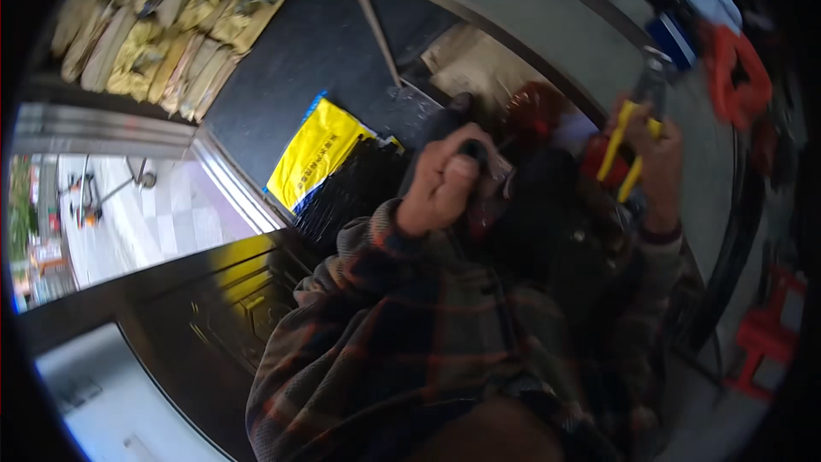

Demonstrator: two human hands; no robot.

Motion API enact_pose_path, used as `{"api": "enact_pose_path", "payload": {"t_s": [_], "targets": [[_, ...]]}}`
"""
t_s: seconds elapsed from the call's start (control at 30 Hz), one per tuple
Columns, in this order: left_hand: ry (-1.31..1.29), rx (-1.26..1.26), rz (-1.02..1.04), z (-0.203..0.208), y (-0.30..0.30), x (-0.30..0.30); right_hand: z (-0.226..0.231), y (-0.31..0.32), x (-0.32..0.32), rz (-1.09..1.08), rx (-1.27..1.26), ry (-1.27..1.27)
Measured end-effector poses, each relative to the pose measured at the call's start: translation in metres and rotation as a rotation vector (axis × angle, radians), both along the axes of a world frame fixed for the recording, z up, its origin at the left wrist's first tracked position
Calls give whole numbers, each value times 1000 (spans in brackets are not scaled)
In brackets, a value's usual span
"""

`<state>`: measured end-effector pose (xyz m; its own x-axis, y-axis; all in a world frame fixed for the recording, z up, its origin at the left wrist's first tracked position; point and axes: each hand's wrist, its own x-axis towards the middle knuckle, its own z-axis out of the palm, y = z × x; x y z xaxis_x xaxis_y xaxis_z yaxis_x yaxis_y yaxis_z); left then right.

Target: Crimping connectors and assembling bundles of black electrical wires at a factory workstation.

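Observation:
Yellow-handled pliers are in my right hand, their grey head upward and their handles pointing down. That hand is slightly smeared by motion, at the edge of a workbench. Nearer the middle, my left hand is closed with the thumb pressed over the fingers. A short dark round-ended piece shows at its thumb and index finger; its kind is unclear. Something shiny and clear, like plastic film, lies just beside that hand. Below, between my arms, dark shapes are too blurred to tell.
A yellow printed sack and a heap of shiny black strands lie on the dark floor ahead. Stacked sacks stand at the far left. A red plastic stool is at the right, below a red object. A doorway opens at left.

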<state>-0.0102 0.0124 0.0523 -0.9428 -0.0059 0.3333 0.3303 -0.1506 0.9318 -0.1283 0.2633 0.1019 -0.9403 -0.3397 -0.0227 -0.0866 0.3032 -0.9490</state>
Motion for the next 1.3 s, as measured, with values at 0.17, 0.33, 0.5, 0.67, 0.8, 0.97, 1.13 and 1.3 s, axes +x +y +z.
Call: {"api": "enact_pose_path", "payload": {"t_s": [0.17, 0.33, 0.5, 0.67, 0.8, 0.97, 1.13, 1.3], "targets": [[-48, 21, 137, -3, 20, 1, 34, -43, 47, 182, 656, 1299], [-92, -34, 162, 6, 35, 6, 31, -41, 36, -49, 895, 1715], [-104, -161, 331, 12, 34, 7, 14, -46, 38, -113, 971, 1945], [-134, -304, 283, 12, 31, 6, 19, -48, 42, -234, 974, 1852], [-129, -236, 270, 8, 32, 7, 13, -51, 44, -157, 928, 1882], [33, -287, 237, 6, 31, 7, 18, -37, 56, 235, 841, 1524], [2, -363, -449, 24, -1, 8, 46, -13, 48, 857, 680, 726], [307, -384, -514, 14, 10, 1, 28, 3, 45, 1045, -26, -441]]}}
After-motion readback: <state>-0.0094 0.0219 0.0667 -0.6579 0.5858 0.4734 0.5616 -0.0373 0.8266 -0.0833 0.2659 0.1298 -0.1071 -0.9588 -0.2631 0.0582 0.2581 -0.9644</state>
